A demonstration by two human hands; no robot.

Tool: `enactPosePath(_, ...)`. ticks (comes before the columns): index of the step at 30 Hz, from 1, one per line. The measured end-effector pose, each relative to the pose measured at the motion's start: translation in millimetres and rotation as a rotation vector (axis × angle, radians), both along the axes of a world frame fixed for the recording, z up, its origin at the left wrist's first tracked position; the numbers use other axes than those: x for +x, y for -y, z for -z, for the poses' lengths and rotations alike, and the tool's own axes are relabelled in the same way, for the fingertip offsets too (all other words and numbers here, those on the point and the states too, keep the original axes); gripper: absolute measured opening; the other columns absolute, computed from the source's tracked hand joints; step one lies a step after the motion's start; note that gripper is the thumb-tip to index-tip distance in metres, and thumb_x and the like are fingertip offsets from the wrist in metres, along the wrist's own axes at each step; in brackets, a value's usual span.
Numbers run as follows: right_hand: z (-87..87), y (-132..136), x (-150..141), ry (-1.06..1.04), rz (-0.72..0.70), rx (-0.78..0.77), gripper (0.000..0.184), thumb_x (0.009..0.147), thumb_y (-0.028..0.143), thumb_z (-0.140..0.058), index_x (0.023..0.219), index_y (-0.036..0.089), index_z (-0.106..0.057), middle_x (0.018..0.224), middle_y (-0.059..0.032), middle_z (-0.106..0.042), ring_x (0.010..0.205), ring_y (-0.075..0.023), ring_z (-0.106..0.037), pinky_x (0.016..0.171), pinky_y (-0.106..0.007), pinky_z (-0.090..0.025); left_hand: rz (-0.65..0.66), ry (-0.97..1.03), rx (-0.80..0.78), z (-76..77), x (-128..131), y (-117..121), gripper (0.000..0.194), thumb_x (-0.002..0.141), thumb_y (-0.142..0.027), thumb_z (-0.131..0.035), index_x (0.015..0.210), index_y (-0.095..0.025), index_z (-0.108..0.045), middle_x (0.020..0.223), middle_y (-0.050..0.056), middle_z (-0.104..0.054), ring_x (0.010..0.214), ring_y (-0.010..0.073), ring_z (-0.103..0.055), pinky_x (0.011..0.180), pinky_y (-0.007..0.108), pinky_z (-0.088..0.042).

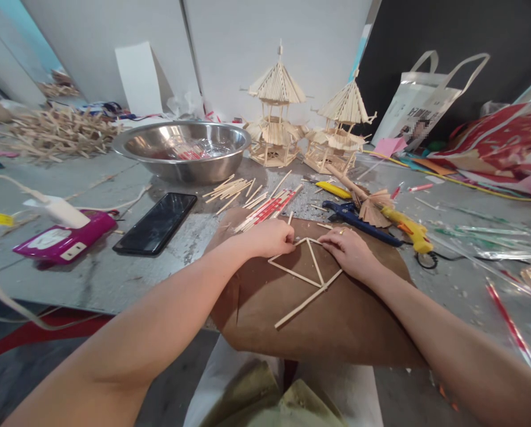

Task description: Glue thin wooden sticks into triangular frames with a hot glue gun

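Note:
A flat frame of thin wooden sticks (296, 276) lies on a brown board (256, 308), its pieces forming joined triangles with one long stick reaching toward me. My left hand (274, 237) is closed at the frame's upper left side. A short wooden stick (290, 218) pokes up beside its fingertips, which are partly hidden. On the opposite side, my right hand (349, 249) has its fingers pressed together on the frame's upper right edge. Just beyond the hands lies a pile of plain and red-marked sticks (269, 209).
Two stick pagodas (277, 89) stand at the back, right of a steel bowl (181, 169). A phone (156, 224) and purple power strip (65, 240) lie left. Blue-handled pliers (358, 222), a yellow glue gun (410, 228) and a yellow cutter (333, 190) lie beyond my right hand.

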State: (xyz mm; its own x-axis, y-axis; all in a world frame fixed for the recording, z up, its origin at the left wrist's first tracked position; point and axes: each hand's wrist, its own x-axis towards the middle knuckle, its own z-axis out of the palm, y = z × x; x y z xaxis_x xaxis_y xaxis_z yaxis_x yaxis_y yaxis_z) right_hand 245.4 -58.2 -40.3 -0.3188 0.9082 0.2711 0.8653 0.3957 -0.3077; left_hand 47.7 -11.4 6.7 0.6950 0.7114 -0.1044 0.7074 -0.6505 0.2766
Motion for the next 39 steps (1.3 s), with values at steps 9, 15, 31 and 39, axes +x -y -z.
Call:
enactPosePath(9, -1.4, 0.8, -0.4, 0.001, 0.017, -0.014, 0.023, 0.080, 0.024, -0.041, 0.085, 0.018, -0.063, 0.085, -0.0053, -0.062, 0.082, -0.0177, -0.052, 0.073, -0.030, -0.038, 0.014, 0.009, 0.015, 2.9, -0.2, -1.5, 0.014, 0.064, -0.028, -0.049, 0.062, -0.019, -0.059, 0.059, -0.001, -0.060, 0.052, 0.0096, -0.049, 0.050, 0.021, -0.029)
enactPosePath(15, -1.1, 0.3, 0.0, 0.001, 0.022, -0.021, 0.023, 0.080, 0.024, -0.041, 0.085, 0.018, -0.062, 0.086, -0.0053, -0.062, 0.082, -0.0174, -0.052, 0.074, -0.030, -0.038, 0.020, -0.004, 0.016, 2.3, -0.1, -1.6, 0.015, 0.064, -0.028, -0.048, 0.063, -0.019, -0.059, 0.059, -0.001, -0.060, 0.052, 0.0096, -0.049, 0.050, 0.021, -0.029)
enactPosePath(31, 1.6, -1.1, 0.4, -0.012, 0.004, 0.009, 0.021, 0.079, 0.023, -0.042, 0.084, 0.019, -0.063, 0.083, -0.0050, -0.063, 0.080, -0.0172, -0.052, 0.072, -0.029, -0.038, 0.038, -0.030, 0.022, 2.2, -0.1, -2.3, 0.016, 0.065, -0.029, -0.047, 0.065, -0.018, -0.059, 0.063, -0.001, -0.061, 0.055, 0.0095, -0.050, 0.051, 0.021, -0.030)
enactPosePath(39, 0.3, 0.1, -0.3, -0.012, 0.007, 0.012, 0.021, 0.079, 0.023, -0.043, 0.083, 0.018, -0.063, 0.083, -0.0051, -0.063, 0.080, -0.0171, -0.053, 0.072, -0.029, -0.038, 0.049, -0.040, 0.029, 2.2, -0.5, -2.5, 0.017, 0.065, -0.030, -0.046, 0.066, -0.019, -0.059, 0.064, 0.000, -0.061, 0.055, 0.0099, -0.050, 0.051, 0.021, -0.030)
